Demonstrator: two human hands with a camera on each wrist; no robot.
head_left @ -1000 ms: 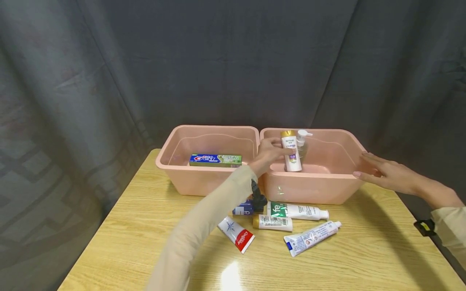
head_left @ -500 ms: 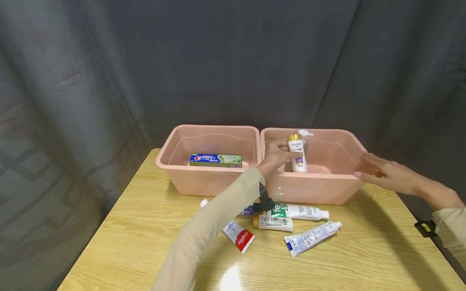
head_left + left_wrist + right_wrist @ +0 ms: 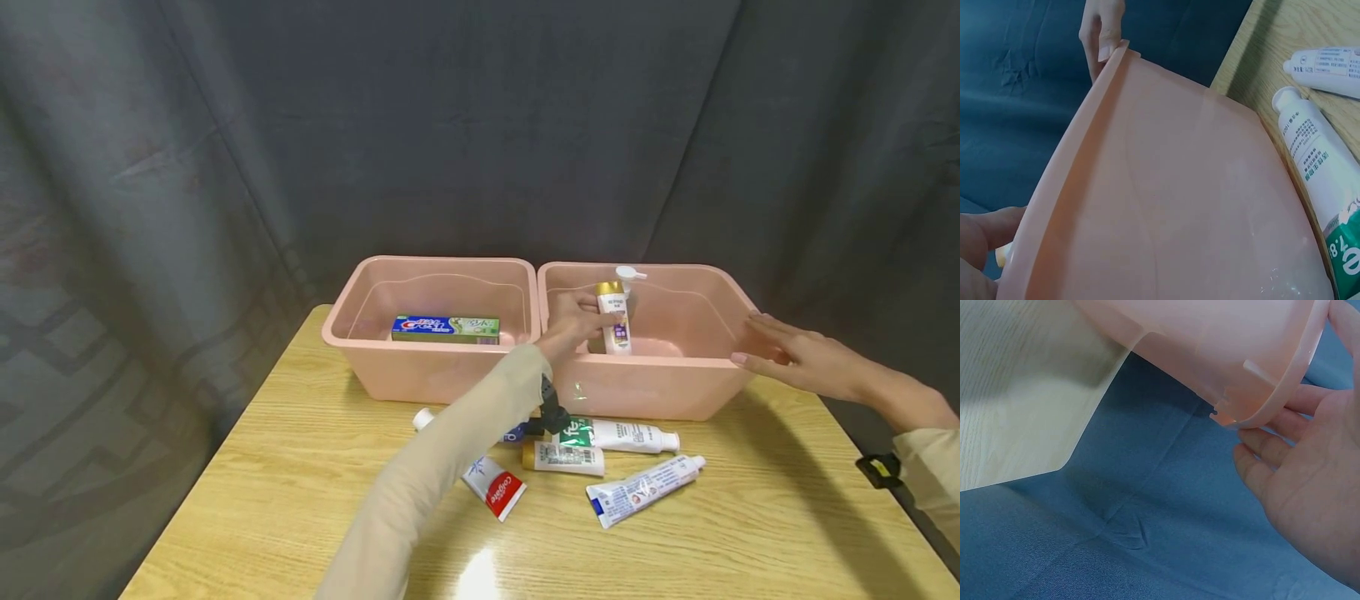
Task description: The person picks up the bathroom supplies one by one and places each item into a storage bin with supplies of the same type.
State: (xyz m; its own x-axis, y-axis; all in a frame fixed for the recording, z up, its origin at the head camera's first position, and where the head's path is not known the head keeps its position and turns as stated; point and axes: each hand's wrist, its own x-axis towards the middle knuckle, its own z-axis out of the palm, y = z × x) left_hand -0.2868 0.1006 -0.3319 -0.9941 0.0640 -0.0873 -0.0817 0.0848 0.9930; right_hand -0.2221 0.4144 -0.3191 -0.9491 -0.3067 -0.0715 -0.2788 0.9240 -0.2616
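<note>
My left hand reaches over the front rim of the right pink bin. It holds a white shampoo-like bottle with a gold cap, tilted slightly, inside that bin. Just behind this bottle shows the white pump head of another bottle. At the bin's right front corner my right hand grips the rim; the right wrist view shows fingers bent under the lip. In the left wrist view the bin wall hides most of the left hand and its bottle.
A second pink bin adjoins on the left, with a Crest toothpaste box inside. In front lie a Colgate tube, a green-and-white tube, a gold-capped tube and a white tube. A dark curtain hangs behind.
My left hand has moved right and slightly lower with the white bottle, which now covers more of the pump bottle. The right hand stays at the rim.
</note>
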